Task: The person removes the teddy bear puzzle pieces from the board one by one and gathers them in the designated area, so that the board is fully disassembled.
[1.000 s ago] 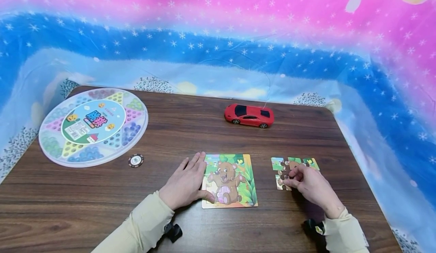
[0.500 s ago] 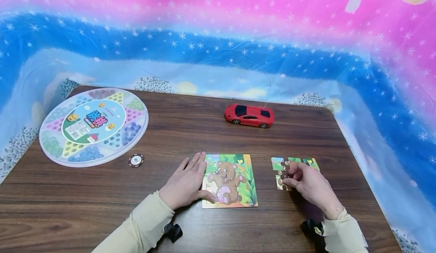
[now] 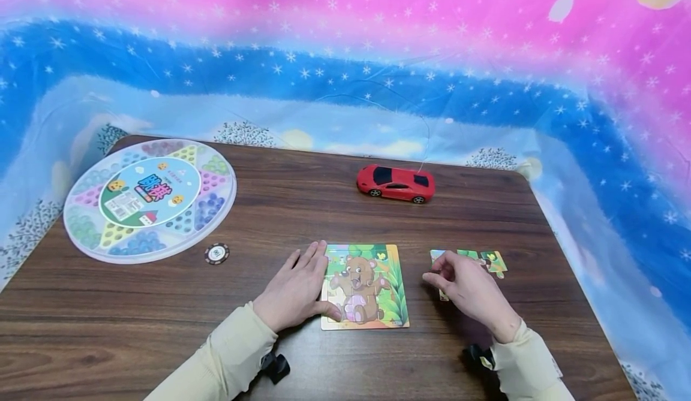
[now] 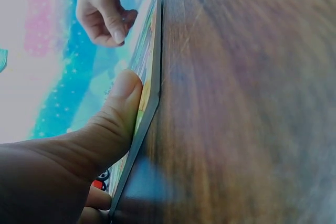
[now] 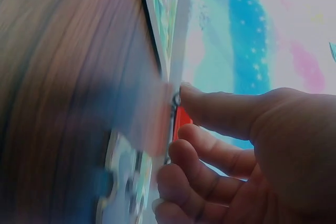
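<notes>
In the head view my left hand (image 3: 294, 290) lies along the left side of a bear jigsaw puzzle (image 3: 363, 287) in a flat square tray. Its fingers are stretched out, and the thumb (image 4: 123, 93) rests on the puzzle's near left corner in the left wrist view. To the right of the puzzle, my right hand (image 3: 472, 287) hovers over several loose puzzle pieces (image 3: 492, 260) and partly hides them. Its fingers are loosely bent; the right wrist view shows a gap between thumb and forefinger with nothing in it. Blurred puzzle pieces (image 5: 126, 174) lie below that hand.
A red toy car (image 3: 396, 183) stands farther back on the wooden table (image 3: 302, 209). At the left lies a round Chinese checkers set (image 3: 151, 200), with a black-and-white poker chip (image 3: 217, 253) near its front edge. A patterned cloth (image 3: 324, 113) hangs behind the table.
My right hand has come up from the loose pieces and shifted left, now covering more of the left ones. The left hand stays in place on the puzzle.
</notes>
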A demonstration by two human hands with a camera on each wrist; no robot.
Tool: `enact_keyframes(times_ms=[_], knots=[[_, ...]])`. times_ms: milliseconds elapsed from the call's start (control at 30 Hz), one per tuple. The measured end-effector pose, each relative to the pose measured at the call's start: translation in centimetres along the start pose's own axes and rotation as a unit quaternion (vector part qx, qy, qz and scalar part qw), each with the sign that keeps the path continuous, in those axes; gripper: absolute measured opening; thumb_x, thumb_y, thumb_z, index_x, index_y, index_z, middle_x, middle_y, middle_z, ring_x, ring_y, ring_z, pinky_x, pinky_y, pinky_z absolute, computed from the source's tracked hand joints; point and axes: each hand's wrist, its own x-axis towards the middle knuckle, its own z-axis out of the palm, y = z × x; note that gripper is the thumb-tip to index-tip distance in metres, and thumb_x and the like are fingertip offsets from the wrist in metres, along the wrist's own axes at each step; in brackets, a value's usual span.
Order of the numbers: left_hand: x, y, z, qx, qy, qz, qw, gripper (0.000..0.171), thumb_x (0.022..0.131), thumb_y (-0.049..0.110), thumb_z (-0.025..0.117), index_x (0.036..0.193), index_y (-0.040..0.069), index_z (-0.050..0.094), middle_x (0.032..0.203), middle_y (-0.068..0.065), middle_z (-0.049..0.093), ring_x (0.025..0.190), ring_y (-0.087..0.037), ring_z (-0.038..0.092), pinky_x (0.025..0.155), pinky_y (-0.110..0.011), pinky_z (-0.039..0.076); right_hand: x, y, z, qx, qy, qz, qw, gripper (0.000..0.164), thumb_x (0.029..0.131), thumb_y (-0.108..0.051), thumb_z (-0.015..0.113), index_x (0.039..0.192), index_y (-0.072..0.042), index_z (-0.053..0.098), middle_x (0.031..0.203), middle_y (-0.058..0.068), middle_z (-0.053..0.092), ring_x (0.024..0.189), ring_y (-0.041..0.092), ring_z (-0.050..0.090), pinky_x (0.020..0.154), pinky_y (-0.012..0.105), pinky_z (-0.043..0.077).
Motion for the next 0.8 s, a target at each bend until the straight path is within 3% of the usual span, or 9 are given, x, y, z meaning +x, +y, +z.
enact_keyframes(times_ms=[267,500,800], knots=[[0.0,0.0,-0.1,-0.004,-0.003,-0.002,1.0000,0.101,0.069,0.069,0.067,0.130,-0.008,0.044,0.149,-0.030,0.033,0.141,-0.038,0.030,0.111,-0.054,0.028,1.0,-2.0,1.0,-0.022,0.013,-0.033,0.999,0.021,0.087,-0.036,0.073,0.092,-0.019,0.062,0.072,-0.008,0.057,0.058,0.009,0.051,0.056,0.028,0.045],[0.1,0.1,-0.2,-0.003,-0.010,-0.004,0.9999,0.101,0.069,0.069,0.066,0.131,-0.008,0.045,0.150,-0.029,0.032,0.141,-0.037,0.029,0.111,-0.054,0.028,1.8,-3.7,2.2,-0.004,-0.003,-0.058,0.998,0.016,0.087,-0.030,0.074,0.093,-0.019,0.064,0.079,-0.007,0.055,0.065,0.010,0.051,0.057,0.029,0.045],[0.1,0.1,-0.2,0.000,-0.011,-0.004,0.9999,0.099,0.069,0.069,0.066,0.129,-0.007,0.046,0.150,-0.029,0.033,0.141,-0.037,0.029,0.111,-0.054,0.028,2.3,-5.7,3.8,-0.015,-0.035,-0.083,0.996,0.036,0.085,-0.035,0.075,0.112,-0.014,0.066,0.093,-0.004,0.055,0.073,0.009,0.054,0.063,0.027,0.048]])
